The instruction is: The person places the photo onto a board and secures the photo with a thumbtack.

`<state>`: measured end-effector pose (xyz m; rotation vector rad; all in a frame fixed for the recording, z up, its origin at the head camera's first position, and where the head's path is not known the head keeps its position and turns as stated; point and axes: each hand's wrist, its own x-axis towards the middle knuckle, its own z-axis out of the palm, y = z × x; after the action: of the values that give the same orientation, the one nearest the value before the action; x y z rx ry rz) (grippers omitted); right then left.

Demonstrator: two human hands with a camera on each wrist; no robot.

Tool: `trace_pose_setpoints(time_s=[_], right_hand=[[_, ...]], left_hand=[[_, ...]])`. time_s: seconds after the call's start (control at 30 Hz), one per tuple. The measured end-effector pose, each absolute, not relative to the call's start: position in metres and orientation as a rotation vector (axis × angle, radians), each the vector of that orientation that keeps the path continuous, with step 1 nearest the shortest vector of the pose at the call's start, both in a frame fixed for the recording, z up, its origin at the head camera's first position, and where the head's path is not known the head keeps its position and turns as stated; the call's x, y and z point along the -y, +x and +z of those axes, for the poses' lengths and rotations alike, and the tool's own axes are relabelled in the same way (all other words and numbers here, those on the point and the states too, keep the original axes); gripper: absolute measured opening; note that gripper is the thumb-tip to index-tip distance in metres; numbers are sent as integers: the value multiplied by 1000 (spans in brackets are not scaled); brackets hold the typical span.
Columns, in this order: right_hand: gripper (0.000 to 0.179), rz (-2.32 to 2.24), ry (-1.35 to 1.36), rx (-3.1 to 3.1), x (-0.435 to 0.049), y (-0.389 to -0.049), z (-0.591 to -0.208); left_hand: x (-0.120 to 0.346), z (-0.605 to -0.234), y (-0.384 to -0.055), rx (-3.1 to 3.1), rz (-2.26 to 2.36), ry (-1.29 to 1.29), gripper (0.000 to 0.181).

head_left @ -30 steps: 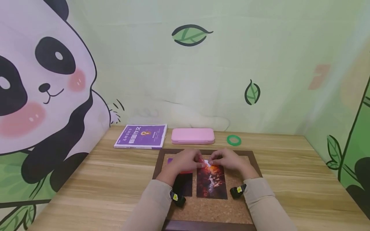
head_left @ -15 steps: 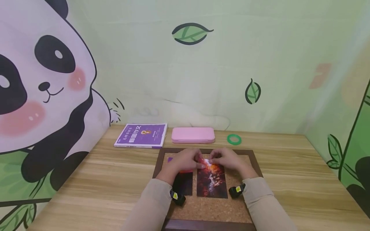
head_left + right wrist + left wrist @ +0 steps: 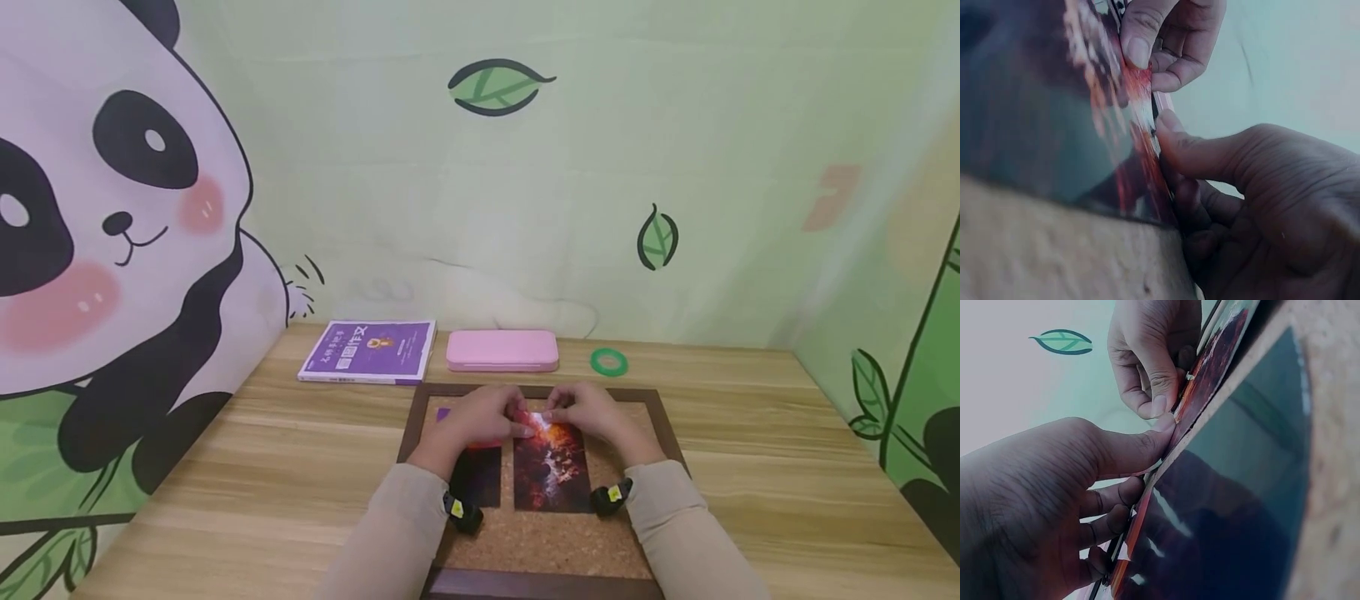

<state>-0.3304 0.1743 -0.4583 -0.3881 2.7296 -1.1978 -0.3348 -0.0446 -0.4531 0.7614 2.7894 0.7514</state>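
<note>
A glossy photo (image 3: 553,475) with a fiery orange and dark pattern lies over the brown-framed cork board (image 3: 547,546). At its top edge my left hand (image 3: 487,417) pinches the upper left part, thumb on the face and fingers behind the edge in the right wrist view. My right hand (image 3: 592,412) pinches the same edge a little to the right; its thumb (image 3: 1191,150) lies along the edge. The two thumbs are close together. A second dark photo (image 3: 480,479) lies on the board to the left, partly hidden by my left hand and wrist.
Behind the board a purple book (image 3: 375,350), a pink pencil case (image 3: 502,350) and a green tape roll (image 3: 609,362) stand in a row on the wooden table (image 3: 315,467). A wall cloth (image 3: 375,167) with a panda and leaves hangs close behind.
Both hands keep their pinch on the photo's top edge. The right wrist has shifted slightly to the left; otherwise the scene holds still.
</note>
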Motion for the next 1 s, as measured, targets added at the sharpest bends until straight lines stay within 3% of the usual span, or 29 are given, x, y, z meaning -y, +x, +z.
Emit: trace_pose_setpoints(time_s=[0.37, 1.0], right_hand=[[9, -1189, -276, -2762, -168, -330, -454], [10, -1264, -313, -2734, -170, -328, -459]], left_hand=[[45, -449, -336, -2776, 796, 757, 30], [46, -453, -334, -2770, 787, 733, 31]])
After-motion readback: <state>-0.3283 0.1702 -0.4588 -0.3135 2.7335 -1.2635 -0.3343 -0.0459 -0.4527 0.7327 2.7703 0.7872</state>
